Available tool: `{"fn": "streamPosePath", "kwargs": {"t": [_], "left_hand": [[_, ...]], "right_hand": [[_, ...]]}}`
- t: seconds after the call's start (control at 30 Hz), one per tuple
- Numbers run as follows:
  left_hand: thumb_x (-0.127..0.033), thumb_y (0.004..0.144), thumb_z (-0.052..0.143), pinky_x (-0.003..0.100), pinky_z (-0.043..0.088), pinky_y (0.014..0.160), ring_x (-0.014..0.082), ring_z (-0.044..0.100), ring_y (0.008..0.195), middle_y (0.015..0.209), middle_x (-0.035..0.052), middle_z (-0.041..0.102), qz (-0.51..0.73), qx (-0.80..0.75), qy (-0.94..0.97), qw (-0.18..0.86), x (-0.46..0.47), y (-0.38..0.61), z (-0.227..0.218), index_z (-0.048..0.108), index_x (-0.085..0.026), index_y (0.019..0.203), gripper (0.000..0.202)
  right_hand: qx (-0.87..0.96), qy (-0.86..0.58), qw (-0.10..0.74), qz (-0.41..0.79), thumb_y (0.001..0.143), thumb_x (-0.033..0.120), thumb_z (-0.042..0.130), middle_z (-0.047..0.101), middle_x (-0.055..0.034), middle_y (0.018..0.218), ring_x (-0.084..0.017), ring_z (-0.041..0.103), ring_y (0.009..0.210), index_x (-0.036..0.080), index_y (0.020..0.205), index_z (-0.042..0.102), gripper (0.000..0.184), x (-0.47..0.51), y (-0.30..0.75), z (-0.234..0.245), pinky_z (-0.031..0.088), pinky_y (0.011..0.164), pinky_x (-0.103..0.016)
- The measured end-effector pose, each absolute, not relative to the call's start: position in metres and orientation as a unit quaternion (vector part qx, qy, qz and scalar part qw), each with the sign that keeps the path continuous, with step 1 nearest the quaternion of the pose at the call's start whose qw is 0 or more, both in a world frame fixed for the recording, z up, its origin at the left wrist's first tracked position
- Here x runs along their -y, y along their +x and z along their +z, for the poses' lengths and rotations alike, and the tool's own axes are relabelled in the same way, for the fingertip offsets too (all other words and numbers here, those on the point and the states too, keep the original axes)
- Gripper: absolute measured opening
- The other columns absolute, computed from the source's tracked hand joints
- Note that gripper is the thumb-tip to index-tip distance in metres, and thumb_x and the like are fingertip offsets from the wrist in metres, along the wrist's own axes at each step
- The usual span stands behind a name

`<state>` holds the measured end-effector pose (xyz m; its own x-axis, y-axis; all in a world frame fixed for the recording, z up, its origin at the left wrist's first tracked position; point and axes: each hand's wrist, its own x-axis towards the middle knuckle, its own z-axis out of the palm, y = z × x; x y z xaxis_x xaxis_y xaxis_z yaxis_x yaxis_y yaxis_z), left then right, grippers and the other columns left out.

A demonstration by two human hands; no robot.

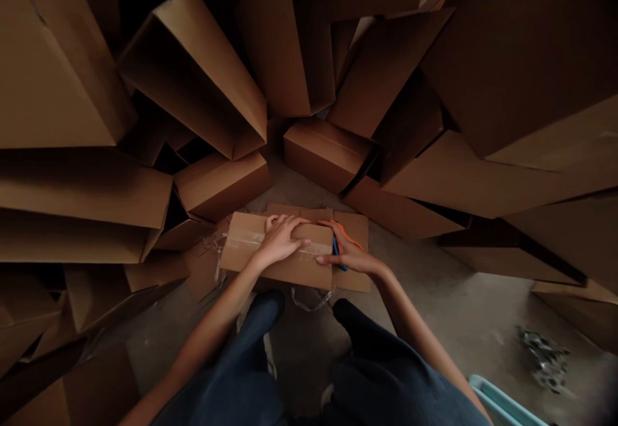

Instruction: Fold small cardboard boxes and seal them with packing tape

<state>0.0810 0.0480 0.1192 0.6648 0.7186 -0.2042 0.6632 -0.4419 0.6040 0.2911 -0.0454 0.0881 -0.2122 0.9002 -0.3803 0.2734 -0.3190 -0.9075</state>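
Observation:
A closed cardboard box [284,275] lies low in front of me, with a shiny strip of clear tape [241,240] along its top seam. My left hand [282,242] rests on the box top, fingers stretched out and thumb apart. At the box's right end, my right hand [350,255] is curled round an orange and blue tool [348,231], its thumb and fingertips at the box edge. The palm hides much of this tool, so its kind is unclear. Flattened cardboard [358,277] lies under the box.
Open and closed cardboard boxes [222,78] are piled on the left, ahead and on the right. Crumpled clear tape [311,300] lies by my legs. On the floor [429,304] at right are a shiny clear-and-dark bundle [544,356] and a light-blue plastic rim [502,403].

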Motion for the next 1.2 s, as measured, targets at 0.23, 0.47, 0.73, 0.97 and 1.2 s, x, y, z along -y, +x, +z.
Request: {"fn": "streamPosePath", "kwargs": {"t": [0.23,0.47,0.73,0.97,1.2], "left_hand": [[-0.025,0.094,0.057,0.044,0.022,0.107,0.0226,0.049,0.125,0.130,-0.0009,0.064,0.020,-0.385,0.849,0.361,-0.055,0.074,0.118,0.057,-0.033,0.128,0.036],[-0.029,0.090,0.062,0.044,0.022,0.109,0.0245,0.047,0.128,0.136,0.0004,0.060,0.005,-0.365,0.856,0.365,-0.056,0.072,0.122,0.054,-0.033,0.133,0.043],[-0.026,0.089,0.063,0.044,0.023,0.108,0.0253,0.048,0.126,0.132,0.0000,0.062,0.008,-0.377,0.852,0.363,-0.053,0.074,0.124,0.057,-0.034,0.131,0.043],[-0.017,0.098,0.038,0.044,0.023,0.109,0.0203,0.047,0.129,0.137,-0.0010,0.061,-0.001,-0.363,0.846,0.391,-0.062,0.069,0.123,0.056,-0.035,0.133,0.043],[-0.040,0.078,0.075,0.047,0.021,0.111,0.0279,0.042,0.134,0.142,0.0038,0.055,-0.025,-0.330,0.857,0.395,-0.064,0.065,0.125,0.051,-0.034,0.138,0.065]], "right_hand": [[0.492,-0.495,0.329,0.636,0.083,0.052,0.065,0.033,-0.0041,0.155,-0.028,0.036,0.141,0.037,0.148,0.029,0.076,0.044,0.298,0.071,0.027,0.119,-0.053],[0.486,-0.510,0.328,0.629,0.083,0.051,0.068,0.036,-0.0031,0.155,-0.027,0.035,0.143,0.037,0.147,0.031,0.076,0.047,0.298,0.067,0.028,0.119,-0.052],[0.477,-0.509,0.332,0.635,0.081,0.050,0.069,0.035,-0.0052,0.155,-0.028,0.037,0.141,0.037,0.147,0.032,0.077,0.047,0.297,0.067,0.030,0.118,-0.054],[0.475,-0.506,0.332,0.639,0.081,0.051,0.069,0.033,-0.0055,0.155,-0.029,0.036,0.141,0.035,0.147,0.032,0.078,0.047,0.295,0.069,0.030,0.118,-0.053],[0.492,-0.516,0.325,0.621,0.082,0.053,0.066,0.037,-0.0053,0.153,-0.029,0.039,0.139,0.036,0.148,0.030,0.077,0.047,0.296,0.070,0.031,0.117,-0.055]]}}
